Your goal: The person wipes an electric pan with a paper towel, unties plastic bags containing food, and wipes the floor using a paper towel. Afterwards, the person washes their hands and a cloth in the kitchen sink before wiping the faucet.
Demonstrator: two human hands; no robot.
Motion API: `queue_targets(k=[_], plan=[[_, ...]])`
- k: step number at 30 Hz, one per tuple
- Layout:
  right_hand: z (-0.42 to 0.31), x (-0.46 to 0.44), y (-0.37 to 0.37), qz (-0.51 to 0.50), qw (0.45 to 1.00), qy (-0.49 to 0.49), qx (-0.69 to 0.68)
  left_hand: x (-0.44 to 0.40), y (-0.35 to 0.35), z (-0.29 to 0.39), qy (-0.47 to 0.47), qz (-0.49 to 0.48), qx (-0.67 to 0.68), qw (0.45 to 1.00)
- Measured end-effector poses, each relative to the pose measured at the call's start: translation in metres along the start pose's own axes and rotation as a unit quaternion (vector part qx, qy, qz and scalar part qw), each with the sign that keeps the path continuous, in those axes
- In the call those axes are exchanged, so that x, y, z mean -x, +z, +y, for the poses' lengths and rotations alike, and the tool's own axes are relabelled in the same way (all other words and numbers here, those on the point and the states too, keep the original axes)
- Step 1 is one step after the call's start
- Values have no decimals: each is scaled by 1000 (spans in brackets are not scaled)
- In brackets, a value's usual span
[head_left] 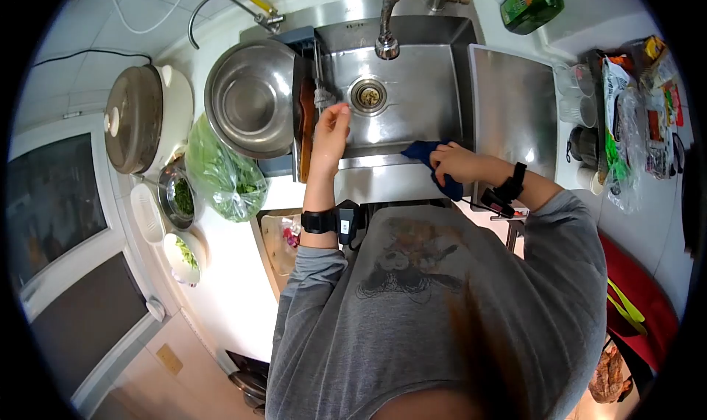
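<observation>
My right hand (458, 162) is closed on a dark blue cloth (423, 152), pressing it against the front rim of the steel sink (412, 74). One end of the cloth lies on the rim and the rest hangs below my fingers. My left hand (331, 134) is held over the sink's left front corner with the fingertips pinched together; whatever is between them, if anything, is too small to make out. Close to its fingers are a rack (318, 63) and a brown board (305, 118) standing on edge. The faucet (387, 44) hangs over the basin behind both hands.
Left of the sink are a large steel bowl (252, 100), a plastic bag of greens (221, 173), a lidded pot (136, 118) and small bowls of chopped greens. A steel panel (515, 111), cups (577, 111) and a green bottle (532, 8) are at right.
</observation>
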State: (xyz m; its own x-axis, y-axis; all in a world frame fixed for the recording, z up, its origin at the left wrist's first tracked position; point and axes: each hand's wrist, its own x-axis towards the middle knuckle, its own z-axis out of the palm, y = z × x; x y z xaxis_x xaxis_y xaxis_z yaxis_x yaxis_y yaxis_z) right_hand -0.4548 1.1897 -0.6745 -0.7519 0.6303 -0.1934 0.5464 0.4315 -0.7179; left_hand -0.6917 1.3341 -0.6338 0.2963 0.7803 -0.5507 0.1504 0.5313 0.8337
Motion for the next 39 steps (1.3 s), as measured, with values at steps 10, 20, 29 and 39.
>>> queue_targets(k=[10, 20, 29, 39], plan=[[-3, 30, -92, 343, 802, 339, -352, -22, 50, 8, 18, -108, -74, 991], [173, 38, -159, 638, 560, 453, -273, -49, 71, 2, 7, -136, -98, 986], [215, -20, -151, 556, 682, 475, -27, -83, 58, -6, -10, -127, -80, 989], [140, -14, -165, 753, 545, 250, -269, -105, 102, -23, -30, -139, -128, 981]])
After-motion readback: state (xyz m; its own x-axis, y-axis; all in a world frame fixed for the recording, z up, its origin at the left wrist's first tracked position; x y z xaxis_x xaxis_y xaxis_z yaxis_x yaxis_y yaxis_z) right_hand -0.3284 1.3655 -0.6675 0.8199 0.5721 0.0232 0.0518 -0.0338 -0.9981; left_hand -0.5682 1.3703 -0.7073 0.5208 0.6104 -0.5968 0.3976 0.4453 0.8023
